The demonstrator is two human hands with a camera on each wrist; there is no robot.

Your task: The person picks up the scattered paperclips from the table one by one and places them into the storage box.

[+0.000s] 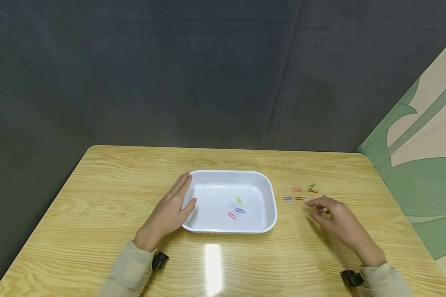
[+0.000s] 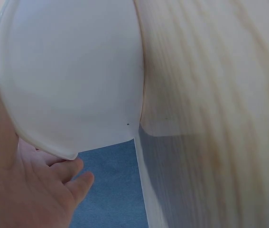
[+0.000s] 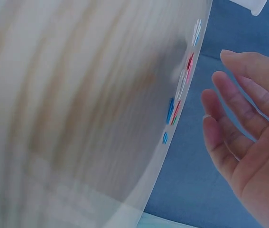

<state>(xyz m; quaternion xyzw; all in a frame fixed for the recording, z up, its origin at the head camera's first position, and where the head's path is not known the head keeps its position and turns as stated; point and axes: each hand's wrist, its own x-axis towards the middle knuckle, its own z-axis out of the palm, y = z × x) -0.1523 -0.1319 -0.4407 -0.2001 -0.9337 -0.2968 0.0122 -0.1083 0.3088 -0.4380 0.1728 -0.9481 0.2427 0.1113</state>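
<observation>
A white rectangular tray (image 1: 228,230) stands on the table. My left hand (image 1: 171,210) rests at its left rim with straight fingers, the thumb reaching over the inside edge. Inside lie a yellow paper clip (image 1: 239,201), a blue one, a pink one and some pale ones. To the tray's right, my right hand (image 1: 336,216) hovers just over loose paper clips, its fingers slightly bent and apart. In the right wrist view nothing shows between those fingers (image 3: 234,95). Near them are a red-orange clip (image 1: 300,198), a purple-blue clip (image 1: 288,198) and a dark blue clip (image 1: 321,212) partly hidden by the hand.
Farther back on the wooden table (image 1: 134,173) lie a pink clip (image 1: 297,189), a green clip (image 1: 311,186) and a red clip (image 1: 313,191). A dark cloth (image 1: 193,82) hangs behind the table. A leaf-patterned surface (image 1: 427,177) borders its right side.
</observation>
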